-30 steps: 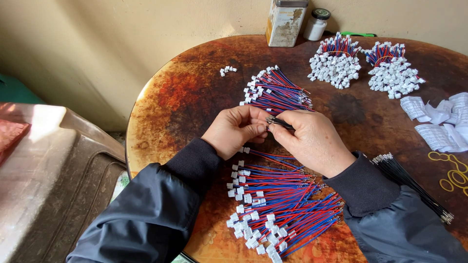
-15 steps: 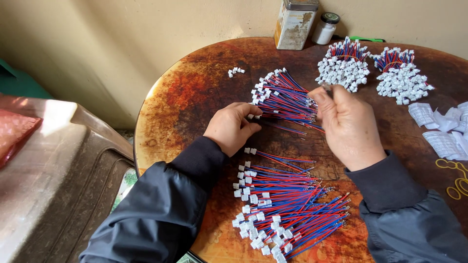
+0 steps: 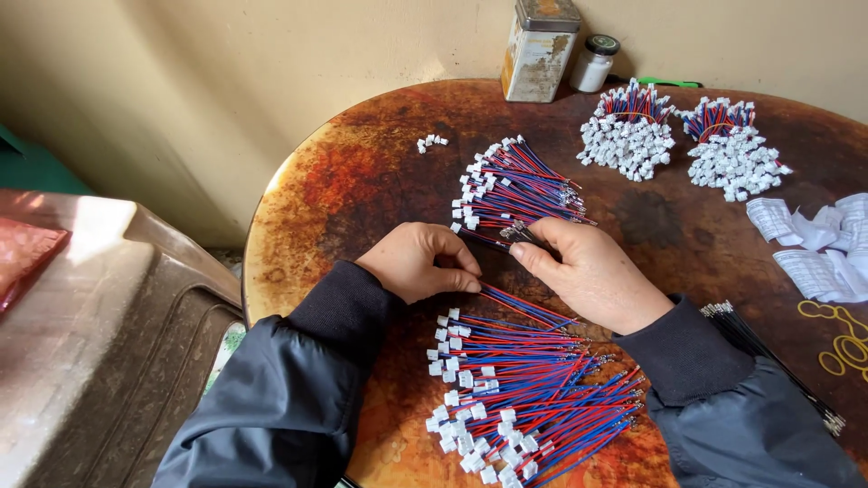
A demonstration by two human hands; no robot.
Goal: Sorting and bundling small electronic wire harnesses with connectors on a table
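Red-and-blue wire leads with small white plastic connectors [image 3: 520, 185] lie fanned in a sorted pile on a round, rust-brown worktop [image 3: 362, 181], their white ends pointing left. Just below that pile a person's two bare hands meet over the worktop. The right hand [image 3: 592, 276] pinches the metal-tipped end of a single lead [image 3: 511, 233] at the lower edge of the pile, thumb and forefinger closed on it. The left hand [image 3: 420, 262] is curled, its fingertips pressed together beside the top of a second, looser heap of red-and-blue leads [image 3: 529, 398] that spreads toward the near edge of the worktop between the person's dark sleeves; whether it grips a lead cannot be told.

Toward the far right, two tied bundles of the same leads [image 3: 628, 136] [image 3: 732, 149] rest with their white connectors massed outward. A few loose white connectors [image 3: 432, 142] sit alone at the upper left of the worktop. A worn rectangular metal tin [image 3: 540, 47] and a small white jar with a dark lid [image 3: 597, 61] stand against the wall. White paper strips [image 3: 814, 244] and yellow rubber bands [image 3: 841, 339] lie at the right edge, with a bundle of dark wires [image 3: 768, 357] near the right sleeve. A brown plastic chair [image 3: 108, 334] stands to the left.
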